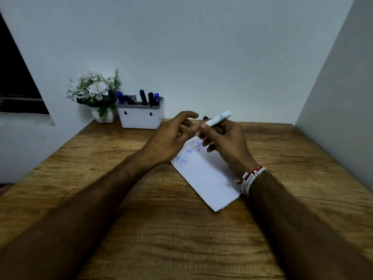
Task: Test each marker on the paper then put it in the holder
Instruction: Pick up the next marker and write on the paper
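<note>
Slanting above paper (pixel 205 178), marker (pixel 219 118) in right hand (pixel 228 142), left hand (pixel 171 138) perhaps touching.

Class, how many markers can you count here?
6: five stand in the holder; one marker is gripped by the right hand. Others may be hidden.

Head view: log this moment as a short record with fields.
surface: wooden table
paper: white sheet, blue scribbles at its far end, flat on the table
right hand: holds a white marker, raised above the paper
left hand: fingertips at the marker's lower end; pinch or touch cannot be told
holder: white box at the table's back edge, several dark and blue markers standing in it
beside holder: white pot of white flowers, to its left
right wrist: red and white bead bracelet
</note>
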